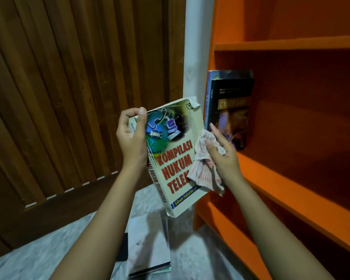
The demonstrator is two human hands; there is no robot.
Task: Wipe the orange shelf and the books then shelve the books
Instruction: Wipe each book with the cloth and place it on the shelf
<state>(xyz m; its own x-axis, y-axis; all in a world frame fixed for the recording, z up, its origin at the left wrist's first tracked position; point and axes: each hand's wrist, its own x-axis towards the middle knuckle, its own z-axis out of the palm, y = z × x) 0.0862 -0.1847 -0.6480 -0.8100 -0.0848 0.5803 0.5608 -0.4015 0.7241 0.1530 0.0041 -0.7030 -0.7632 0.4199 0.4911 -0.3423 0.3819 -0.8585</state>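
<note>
Ideally the left hand [129, 134] is gripping the cream paperback book [176, 158] steady while the right hand [222, 156], clutching the crumpled pale striped cloth [202, 168], is sweeping edge to edge.

1 head camera looks forward and down, near the orange shelf [291, 45].

Upright books [230, 110] block the left end of the orange shelf [291, 45] bay; rightward it lies open. Stacked books [148, 249] obstruct the floor [49, 249].

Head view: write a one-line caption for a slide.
Left hand holds a book while the right hand presses a cloth to its cover, beside the orange shelf.
</note>
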